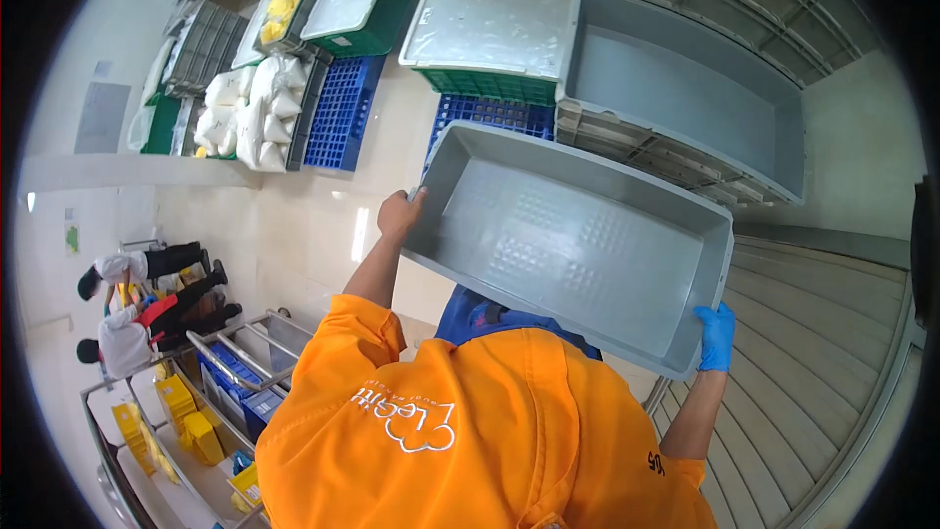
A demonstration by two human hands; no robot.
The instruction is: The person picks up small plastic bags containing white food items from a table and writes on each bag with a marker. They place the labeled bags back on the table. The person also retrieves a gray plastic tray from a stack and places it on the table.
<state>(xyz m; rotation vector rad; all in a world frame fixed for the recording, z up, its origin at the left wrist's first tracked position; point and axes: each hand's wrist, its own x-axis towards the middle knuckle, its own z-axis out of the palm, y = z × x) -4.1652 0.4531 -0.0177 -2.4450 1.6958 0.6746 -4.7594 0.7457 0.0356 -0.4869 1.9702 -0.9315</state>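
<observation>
I hold a large grey plastic crate (558, 242) in front of my waist, with one bare hand and one gloved hand at its two short ends. My left hand (401, 213), without a glove, grips the rim at the crate's left end. At the other end, my right hand (716, 338) in a blue glove is closed on the lower right corner. The inside of the crate shows no contents, only a textured bottom. Just beyond it stands another grey crate (683, 95), open at the top, on a stack of crates.
Green crates with pale lids (488, 33) stand on blue pallets (341, 110). White filled bags (257, 110) lie farther left. A metal-framed cart (191, 411) with yellow boxes is at lower left; two people (132, 338) are beyond it. A slatted shutter (815, 367) is right.
</observation>
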